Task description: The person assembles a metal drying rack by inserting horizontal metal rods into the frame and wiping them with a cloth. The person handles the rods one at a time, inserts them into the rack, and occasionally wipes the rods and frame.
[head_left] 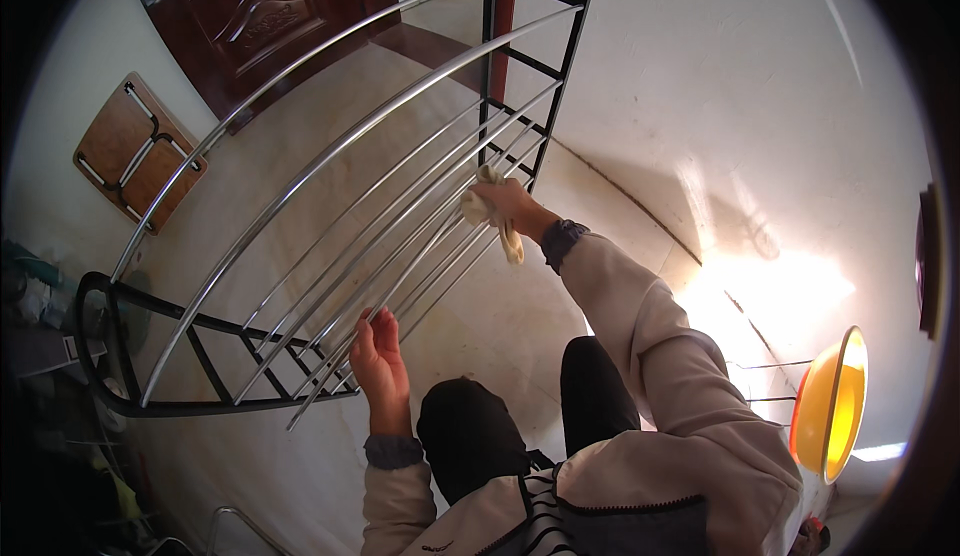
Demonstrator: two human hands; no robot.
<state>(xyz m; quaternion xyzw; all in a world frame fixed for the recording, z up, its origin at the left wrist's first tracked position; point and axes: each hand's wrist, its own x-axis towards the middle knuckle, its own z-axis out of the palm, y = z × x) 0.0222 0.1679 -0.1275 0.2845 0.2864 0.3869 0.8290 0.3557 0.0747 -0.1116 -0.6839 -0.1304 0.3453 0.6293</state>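
Chrome rails gleam as I work on a metal rack (330, 206) tipped on its side on the floor (500, 316). My right hand (505, 204) has its fingers closed on a pale, crumpled cloth (490, 218), pressed against the rails near the far black end frame, with a tail of the rag hanging below the hand. My left hand (380, 361) rests at the near end of the rails, fingers loosely curled around a tube; how firmly they hold it I cannot tell.

Round, smooth and shiny, the rails run in long bowed lines between two flat black end frames with crossbars. Bare concrete floor lies open under and beside the rack, with free room between it and my dark-trousered knees. A rough whitewashed wall (760, 86) closes in on the right, where a glossy yellow basin (832, 404) stands on edge in a patch of sun. At far left a folded wooden stool (138, 151) leans on the wall, near a carved dark brown door (270, 16). Dim clutter crowds the lower left edge.
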